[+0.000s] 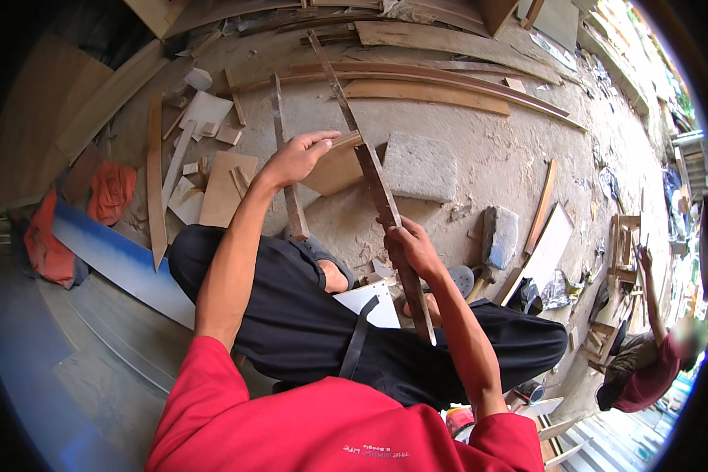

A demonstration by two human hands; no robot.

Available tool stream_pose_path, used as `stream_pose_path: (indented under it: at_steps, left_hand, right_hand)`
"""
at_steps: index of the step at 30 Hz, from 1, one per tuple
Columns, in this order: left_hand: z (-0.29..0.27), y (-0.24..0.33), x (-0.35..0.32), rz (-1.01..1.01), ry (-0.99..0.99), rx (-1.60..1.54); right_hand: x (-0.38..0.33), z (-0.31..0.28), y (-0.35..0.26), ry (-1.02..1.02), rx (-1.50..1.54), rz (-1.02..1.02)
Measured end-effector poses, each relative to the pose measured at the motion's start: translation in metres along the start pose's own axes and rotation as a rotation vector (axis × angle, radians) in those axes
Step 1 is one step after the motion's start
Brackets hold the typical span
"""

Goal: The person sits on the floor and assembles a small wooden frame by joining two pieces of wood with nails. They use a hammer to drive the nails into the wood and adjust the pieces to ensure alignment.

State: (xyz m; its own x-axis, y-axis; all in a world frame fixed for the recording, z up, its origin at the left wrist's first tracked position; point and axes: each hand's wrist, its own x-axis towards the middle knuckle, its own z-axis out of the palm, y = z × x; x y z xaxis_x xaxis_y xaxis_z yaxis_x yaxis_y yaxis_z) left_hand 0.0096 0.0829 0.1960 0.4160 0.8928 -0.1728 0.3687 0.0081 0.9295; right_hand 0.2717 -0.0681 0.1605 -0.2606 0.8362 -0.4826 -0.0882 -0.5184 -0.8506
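Note:
My left hand (295,160) is closed on the upper edge of a small light-brown wooden board (338,168), which stands tilted in front of my knees. Wrapped round a long, narrow dark-brown strip (384,189) is my right hand (414,245). The strip slopes from beyond the board back toward my lap, and its upper part touches or passes close by the board's right end. It looks like rough wood, but I cannot tell for certain. A second narrow strip (282,118) runs alongside on the left, passing behind my left wrist.
A grey stone block (419,167) lies beyond the board, with a smaller block (500,236) to its right. Long planks (429,94) cross the far ground. Wood offcuts (226,185) and an orange cloth (112,191) are at left. Another person (645,366) works at far right.

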Motion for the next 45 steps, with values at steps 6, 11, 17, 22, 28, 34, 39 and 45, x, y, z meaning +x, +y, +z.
stream_pose_path:
  at_steps: [6, 11, 17, 22, 28, 34, 39, 45]
  left_hand:
    - [0.003, -0.008, -0.004, 0.088, 0.040, 0.085]
    - [0.016, 0.010, -0.015, 0.200, 0.219, 0.284]
    - [0.018, 0.010, -0.001, 0.350, 0.366, 0.482]
    - [0.012, 0.008, 0.017, 0.334, 0.356, 0.470]
    - [0.005, 0.021, 0.030, 0.282, 0.235, 0.465]
    - [0.021, 0.043, 0.036, 0.373, 0.159, 0.095]
    - [0.061, 0.064, 0.033, 0.392, 0.158, 0.065]
    - [0.099, 0.095, 0.027, 0.387, -0.115, 0.026]
  right_hand:
    - [0.000, 0.007, -0.010, 0.018, -0.074, 0.009]
    - [-0.001, 0.006, -0.013, -0.003, -0.048, -0.042]
    - [-0.004, 0.014, -0.027, -0.022, -0.017, -0.069]
    - [0.007, 0.011, -0.028, -0.008, -0.067, -0.102]
    - [0.011, 0.002, -0.028, 0.074, -0.182, -0.125]
    - [0.003, -0.011, -0.026, 0.126, -0.186, -0.183]
    - [-0.008, -0.030, -0.010, 0.263, -0.270, -0.230]
    - [-0.037, -0.044, 0.018, 0.338, -0.160, -0.282]
